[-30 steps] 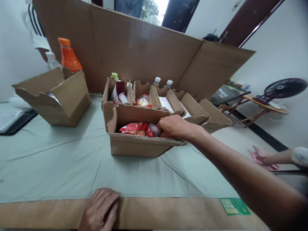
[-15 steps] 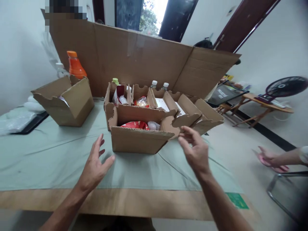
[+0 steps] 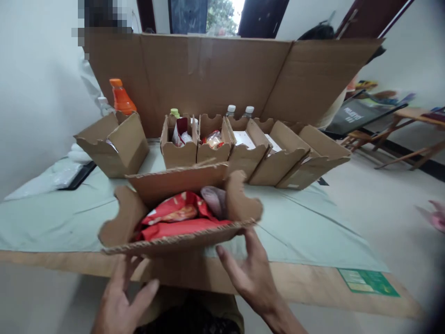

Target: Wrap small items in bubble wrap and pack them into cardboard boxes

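Note:
An open cardboard box (image 3: 163,185) is tilted toward me over the table's near edge, above the wood. It holds a red snack packet (image 3: 174,218) and a greyish wrapped item (image 3: 214,200). My left hand (image 3: 120,297) reaches under the box's front left, fingers spread against its underside. On the other side, my right hand (image 3: 248,273) has its fingertips on the lower front edge. Both hands carry the box.
A row of several small open cardboard boxes (image 3: 243,155) with packets and bottles stands behind, before a tall cardboard sheet (image 3: 208,69). Another box (image 3: 114,144) and an orange bottle (image 3: 120,97) are at the left. Another person's hand (image 3: 436,215) shows at the right edge. A green sticker (image 3: 368,282) marks the table (image 3: 313,218).
Both hands have closed in on the front box, and it has come off the cloth toward me, past the table's edge. The view has tipped and shifted left.

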Demonstrator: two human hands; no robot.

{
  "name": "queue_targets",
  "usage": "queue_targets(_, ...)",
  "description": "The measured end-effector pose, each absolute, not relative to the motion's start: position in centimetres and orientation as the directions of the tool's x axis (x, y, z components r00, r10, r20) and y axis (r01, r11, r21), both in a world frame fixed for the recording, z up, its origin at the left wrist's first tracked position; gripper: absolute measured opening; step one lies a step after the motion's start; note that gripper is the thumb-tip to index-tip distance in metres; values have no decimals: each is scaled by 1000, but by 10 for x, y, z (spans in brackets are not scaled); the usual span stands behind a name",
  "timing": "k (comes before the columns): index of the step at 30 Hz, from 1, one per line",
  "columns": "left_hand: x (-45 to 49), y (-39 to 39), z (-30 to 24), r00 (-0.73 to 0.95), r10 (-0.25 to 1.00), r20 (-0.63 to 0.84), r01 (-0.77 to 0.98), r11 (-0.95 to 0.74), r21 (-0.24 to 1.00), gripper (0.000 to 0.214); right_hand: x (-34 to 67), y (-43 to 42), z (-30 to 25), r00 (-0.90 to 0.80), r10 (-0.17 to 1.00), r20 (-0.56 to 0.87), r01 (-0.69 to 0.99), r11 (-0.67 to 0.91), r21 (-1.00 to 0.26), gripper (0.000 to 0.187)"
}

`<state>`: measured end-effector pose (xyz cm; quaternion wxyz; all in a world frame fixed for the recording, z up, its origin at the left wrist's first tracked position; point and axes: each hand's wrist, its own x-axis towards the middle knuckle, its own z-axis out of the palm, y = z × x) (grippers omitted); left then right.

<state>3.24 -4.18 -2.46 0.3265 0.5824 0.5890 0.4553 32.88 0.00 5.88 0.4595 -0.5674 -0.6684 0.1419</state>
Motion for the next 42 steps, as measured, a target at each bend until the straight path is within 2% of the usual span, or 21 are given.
queue_targets(3,30,-14,18,-220,950,220,361,-130,924,77,310,32,74,-3,913,407,558,340,-757,40)
queue_targets(6,66,30,51,-123,933,339,316,-287,904,85,320,56,85,121,899,420,534,298,-791,40)
queue_targets(9,98,39,45,-25,940,340,281,-320,905,87,342,41,83,273,854,444,591,215,-777,38)
queue_targets(12,99,8,11,-64,970,233,311,-202,929,85,350,13,74,317,835,449,651,152,-744,34)
queue_targets(16,64,-36,-19,-285,950,125,321,-29,947,82,317,27,62,126,906,404,595,257,-761,36)
queue_targets(19,40,-46,-13,-396,908,138,300,-14,954,84,272,77,60,-74,936,344,492,335,-804,52)
queue_targets(22,34,-44,-3,-439,883,164,304,-25,952,86,230,131,59,-240,915,324,398,397,-827,73)
queue_targets(25,38,-41,-7,-427,887,176,323,-32,946,85,201,166,55,-262,903,341,413,425,-806,80)
queue_targets(30,44,-27,-26,-360,903,234,377,-88,922,80,187,176,30,-293,872,393,490,490,-721,69)
queue_targets(36,49,-11,-26,-355,899,256,366,-118,923,84,197,173,-12,-367,890,270,513,436,-740,68)
queue_targets(42,53,-15,-34,-363,905,223,375,-77,924,86,201,173,-13,-422,862,282,533,488,-691,71)
